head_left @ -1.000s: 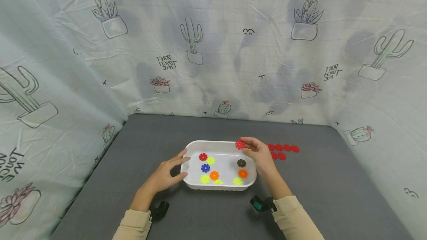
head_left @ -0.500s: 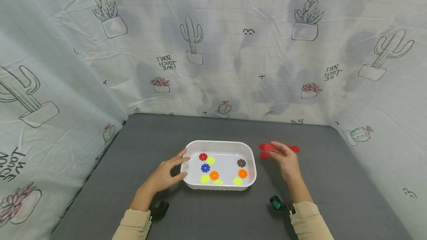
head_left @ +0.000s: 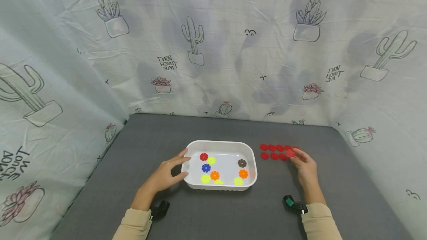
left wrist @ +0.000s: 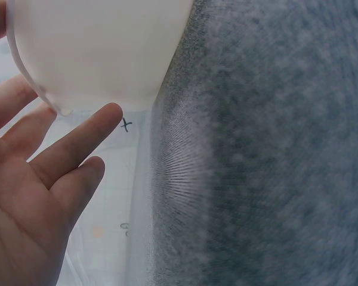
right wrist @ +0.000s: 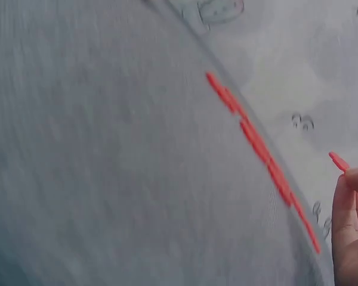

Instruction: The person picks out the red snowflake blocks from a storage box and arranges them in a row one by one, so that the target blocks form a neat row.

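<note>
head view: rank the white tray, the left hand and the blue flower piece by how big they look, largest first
1. white tray
2. left hand, clearly smaller than the tray it touches
3. blue flower piece, tiny, inside the tray

All sit at similar depth, so the order is safe.

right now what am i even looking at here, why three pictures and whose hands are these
No machine here: a person works with bare hands and wears three cameras. The wide picture comes from the head, looking down at a grey table. The two close pictures come from the wrists. The left hand rests open against a white tray that holds small coloured flower-shaped discs. The right hand pinches one red disc at the end of two rows of red discs lying on the table beside the tray. The right wrist view shows those rows edge-on.
</note>
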Demonstrator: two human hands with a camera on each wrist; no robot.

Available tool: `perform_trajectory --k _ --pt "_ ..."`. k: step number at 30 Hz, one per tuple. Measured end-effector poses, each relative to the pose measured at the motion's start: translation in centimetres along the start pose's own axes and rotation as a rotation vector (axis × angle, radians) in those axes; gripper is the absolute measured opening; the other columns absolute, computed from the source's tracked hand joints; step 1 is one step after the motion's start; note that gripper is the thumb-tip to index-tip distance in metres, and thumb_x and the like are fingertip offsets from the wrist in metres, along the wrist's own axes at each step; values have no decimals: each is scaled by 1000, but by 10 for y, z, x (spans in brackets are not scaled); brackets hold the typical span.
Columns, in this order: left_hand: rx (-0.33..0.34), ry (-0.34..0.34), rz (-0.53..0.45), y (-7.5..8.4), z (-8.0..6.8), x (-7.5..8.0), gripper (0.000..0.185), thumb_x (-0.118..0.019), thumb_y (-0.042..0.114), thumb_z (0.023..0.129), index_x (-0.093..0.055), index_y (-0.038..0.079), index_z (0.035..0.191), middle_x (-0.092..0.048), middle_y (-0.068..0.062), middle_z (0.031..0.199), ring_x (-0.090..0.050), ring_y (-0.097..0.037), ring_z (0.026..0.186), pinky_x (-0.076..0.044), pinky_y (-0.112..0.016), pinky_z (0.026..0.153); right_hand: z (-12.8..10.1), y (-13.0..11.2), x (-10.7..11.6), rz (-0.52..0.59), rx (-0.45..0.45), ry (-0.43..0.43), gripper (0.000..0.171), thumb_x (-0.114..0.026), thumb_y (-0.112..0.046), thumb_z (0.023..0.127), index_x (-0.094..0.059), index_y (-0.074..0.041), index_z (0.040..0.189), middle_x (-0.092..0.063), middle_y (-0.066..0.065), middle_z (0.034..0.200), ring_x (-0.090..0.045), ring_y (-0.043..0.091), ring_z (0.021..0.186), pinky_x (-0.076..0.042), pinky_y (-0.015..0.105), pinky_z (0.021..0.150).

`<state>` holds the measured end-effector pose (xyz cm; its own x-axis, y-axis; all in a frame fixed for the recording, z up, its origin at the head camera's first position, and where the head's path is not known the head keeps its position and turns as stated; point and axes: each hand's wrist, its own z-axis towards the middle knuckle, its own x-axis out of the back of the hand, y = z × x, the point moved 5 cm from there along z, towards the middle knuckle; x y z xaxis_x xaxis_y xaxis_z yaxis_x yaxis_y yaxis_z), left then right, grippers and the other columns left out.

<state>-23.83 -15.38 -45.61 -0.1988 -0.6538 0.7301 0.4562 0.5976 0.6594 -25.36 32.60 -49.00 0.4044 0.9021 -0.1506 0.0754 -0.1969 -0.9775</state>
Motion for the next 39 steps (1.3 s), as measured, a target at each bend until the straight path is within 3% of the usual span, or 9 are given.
perform_trajectory --k 4,12,17,19,23,30,35,37,39 --pt "3 -2 -9 0 0 0 51 -64 31 81 -51 18 128 -29 4 145 -36 -18 129 -36 -46 99 5 5 9 -22 -26 50 44 -58 7 81 -49 3 124 -61 -10 93 -55 2 91 -47 10 72" --pt "13 -1 -11 -1 -1 -1 51 -64 30 81 -50 20 128 -29 5 145 -35 -19 129 -36 -47 99 10 8 15 -330 -3 103 44 -57 -2 84 -49 -1 127 -54 -16 98 -46 1 99 -41 5 72" --pt "30 -7 -13 -2 -2 -2 51 -64 32 81 -49 22 129 -28 6 145 -34 -19 130 -35 -47 99 10 9 15 -507 31 92 40 -56 -7 86 -50 -5 126 -53 4 117 -45 0 97 -40 4 69" --pt "34 -8 -13 -2 -2 -3 51 -64 32 81 -49 22 129 -28 7 146 -34 -19 130 -35 -48 99 11 10 15 -551 47 91 40 -55 -7 87 -50 -4 126 -52 14 121 -48 4 98 -39 5 68" --pt "20 -4 -6 -2 -3 -3 51 -63 33 81 -49 21 129 -28 6 146 -35 -18 130 -36 -47 99 10 11 14 -635 56 96 38 -54 -8 87 -51 -4 125 -52 19 122 -49 17 106 -38 6 67" --pt "-13 -4 9 -2 -3 -4 52 -60 41 82 -50 19 128 -29 5 145 -36 -18 129 -37 -46 99 7 9 12 -812 123 108 36 -54 -10 87 -54 -4 123 -56 23 116 -51 31 106 -44 38 80" --pt "-24 8 19 -1 -3 -3 52 -60 42 82 -50 19 128 -30 4 145 -37 -18 128 -38 -46 98 6 9 10 -845 151 122 37 -53 -8 86 -54 -2 121 -52 24 120 -51 35 108 -43 46 86" --pt "-34 16 19 -1 -3 -2 51 -61 39 82 -51 18 128 -31 3 145 -38 -20 127 -38 -47 97 6 8 10 -818 148 135 37 -54 -7 85 -53 -1 122 -50 23 123 -50 34 110 -44 42 86" --pt "-35 20 19 0 -3 -1 51 -62 37 82 -51 18 128 -31 2 145 -38 -20 127 -38 -47 97 7 9 11 -774 136 149 38 -55 -6 84 -53 -1 122 -51 22 123 -51 32 110 -46 29 82"
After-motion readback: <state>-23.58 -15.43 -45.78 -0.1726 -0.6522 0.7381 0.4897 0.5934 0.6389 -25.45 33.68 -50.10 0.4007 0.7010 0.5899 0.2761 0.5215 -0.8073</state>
